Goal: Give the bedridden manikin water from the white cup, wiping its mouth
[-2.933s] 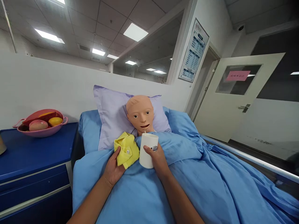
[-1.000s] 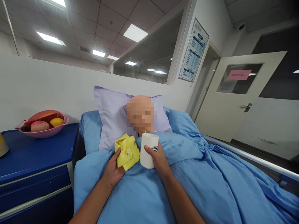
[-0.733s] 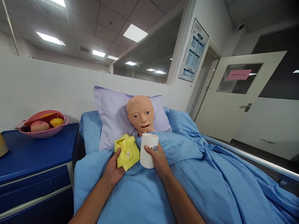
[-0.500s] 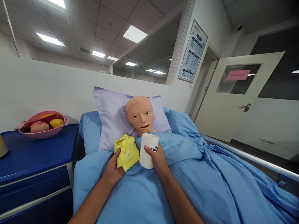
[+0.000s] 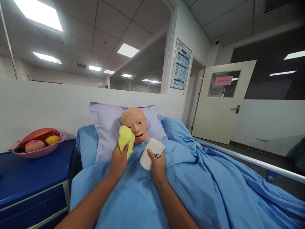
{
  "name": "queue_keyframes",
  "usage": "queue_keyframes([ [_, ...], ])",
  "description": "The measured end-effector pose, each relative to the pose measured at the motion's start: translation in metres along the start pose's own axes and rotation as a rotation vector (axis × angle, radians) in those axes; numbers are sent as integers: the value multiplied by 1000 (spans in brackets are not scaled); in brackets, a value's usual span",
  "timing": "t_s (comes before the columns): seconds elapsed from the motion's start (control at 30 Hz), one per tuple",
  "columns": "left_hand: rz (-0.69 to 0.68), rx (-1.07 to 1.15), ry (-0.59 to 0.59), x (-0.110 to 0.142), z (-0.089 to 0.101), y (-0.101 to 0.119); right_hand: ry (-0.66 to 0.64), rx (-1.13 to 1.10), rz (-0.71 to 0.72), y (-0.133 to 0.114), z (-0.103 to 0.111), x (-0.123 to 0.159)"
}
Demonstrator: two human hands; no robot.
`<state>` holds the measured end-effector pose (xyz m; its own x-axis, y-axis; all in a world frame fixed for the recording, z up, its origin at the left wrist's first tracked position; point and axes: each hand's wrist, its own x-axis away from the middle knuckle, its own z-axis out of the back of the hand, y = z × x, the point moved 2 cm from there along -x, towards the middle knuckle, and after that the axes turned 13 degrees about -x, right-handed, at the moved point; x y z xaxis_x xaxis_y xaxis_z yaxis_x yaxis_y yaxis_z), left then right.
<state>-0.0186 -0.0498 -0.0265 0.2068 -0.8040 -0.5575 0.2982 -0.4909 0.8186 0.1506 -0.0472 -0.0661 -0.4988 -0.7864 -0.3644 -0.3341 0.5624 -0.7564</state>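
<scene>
The left hand has its fingers narrow, closed on the lower part of a yellow cloth, and the cloth rises above them with its long axis nearly upright. In this view the upper part of the cloth overlaps the side of the dummy's head, so the head lies just beyond the left fingers, and a little to the right of them. Whether the cloth touches the head or only is in front of it, I cannot tell. The right hand holds a white cup: the thumb lies across its front, and the other fingers are mostly hidden behind it. The cup is tilted, its long axis going from the base at lower left to the open rim at upper right, thus the opening leans away from the head. The cup is below the head and on its right side, near but apart in the view, while the left hand with the cloth seems the nearer one to the head. The head rests on a pillow, and a blue quilt lies below both hands. Well to the left, a pink bowl with fruit stands on the worktop.
</scene>
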Motion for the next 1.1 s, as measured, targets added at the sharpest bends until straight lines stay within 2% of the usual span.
queue_keyframes([
  [0.07,-428,-236,159,-16,-11,18,10,-30,-17,0,0,-1],
  [0.1,-645,-351,183,-24,-20,23,15,-46,-26,0,0,-2],
  [0.17,-993,-599,115,-37,-40,25,31,-69,-35,1,0,-3],
  [0.23,-1158,-832,-1,-47,-59,18,38,-90,-34,2,-1,-4],
  [0.3,-1176,-932,-79,-53,-72,6,35,-116,-36,2,-1,-4],
  [0.4,-1056,-782,-186,-52,-78,-10,21,-143,-53,2,-1,-4],
  [0.53,-878,-531,-300,-40,-72,-23,16,-145,-72,2,-1,-3],
  [0.63,-801,-484,-342,-30,-65,-30,20,-137,-76,2,-1,-3],
  [0.73,-784,-478,-349,-23,-56,-38,23,-135,-74,2,-1,-3],
  [0.87,-909,-534,-239,-22,-45,-37,7,-142,-82,2,-1,-3],
  [0.97,-1033,-529,-56,-31,-42,-19,-10,-143,-76,3,-1,-4],
  [1.03,-1058,-516,65,-38,-45,-4,-16,-131,-68,3,-1,-5],
  [1.1,-1048,-527,111,-45,-53,5,-10,-109,-45,4,-1,-6],
])
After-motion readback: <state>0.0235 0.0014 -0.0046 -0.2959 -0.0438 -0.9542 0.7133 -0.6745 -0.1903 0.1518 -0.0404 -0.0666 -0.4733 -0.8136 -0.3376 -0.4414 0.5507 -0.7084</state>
